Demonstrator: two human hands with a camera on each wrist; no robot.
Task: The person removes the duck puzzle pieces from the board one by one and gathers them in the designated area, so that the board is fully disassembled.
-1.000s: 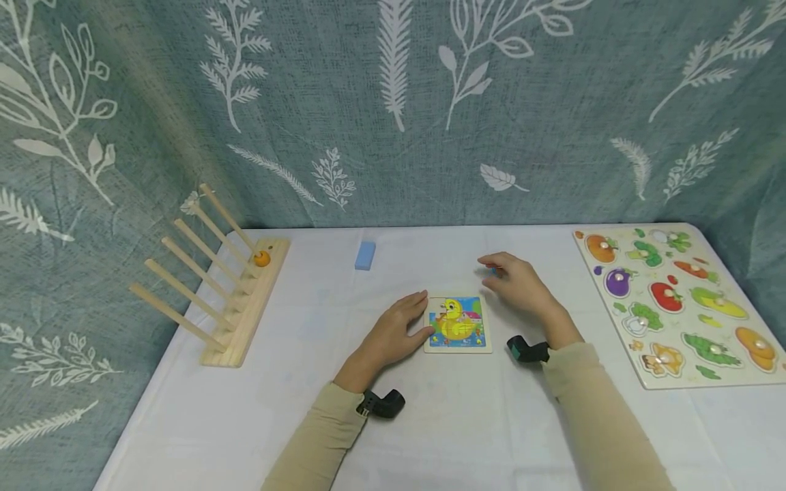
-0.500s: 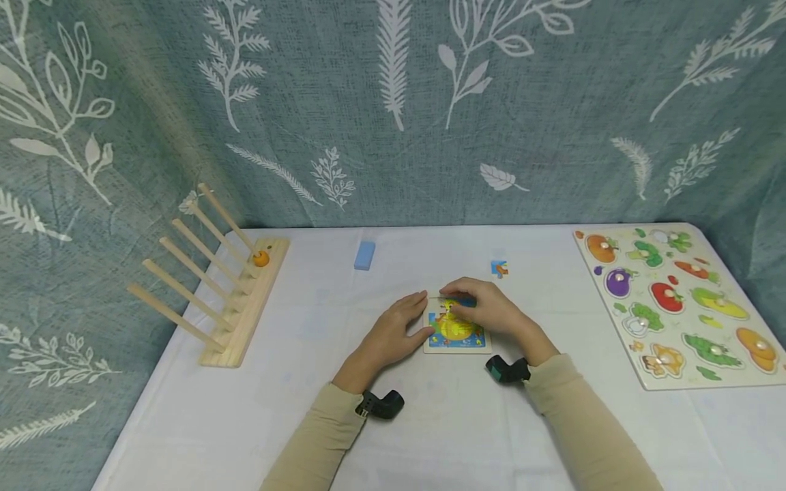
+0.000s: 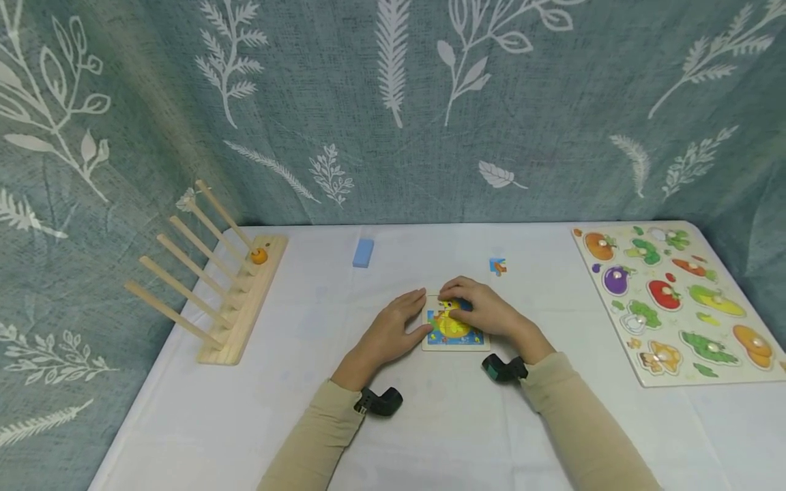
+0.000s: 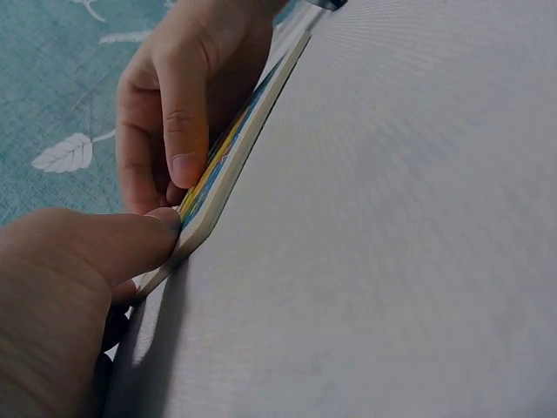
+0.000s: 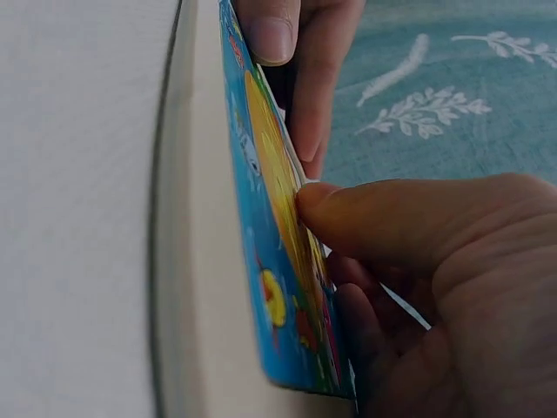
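Note:
A small square wooden jigsaw puzzle (image 3: 449, 339) with a yellow duck on blue lies flat before the person, partly covered by both hands. My left hand (image 3: 396, 327) rests along its left edge, fingers mostly straight and thumb on its face near the lower left. The right hand (image 3: 485, 309) reaches over the upper part, thumb and curled fingers pinching at a puzzle piece there; the fingers hide most of it. In the right wrist view, the right thumb (image 5: 348, 205) touches the picture's surface. A loose blue-and-orange jigsaw piece (image 3: 498, 266) lies on the cloth behind the right hand.
A wooden rack with several slanted pegs (image 3: 248, 300) stands at left, an orange bead (image 3: 258, 256) on its far peg. A blue block (image 3: 364, 253) lies at the back. A vegetable peg puzzle board (image 3: 681, 307) occupies the right side of the white tablecloth (image 3: 442, 436).
My right hand has let go of the loose jigsaw piece behind the puzzle and come down-left onto the puzzle's upper part. The left hand has stayed at the left edge.

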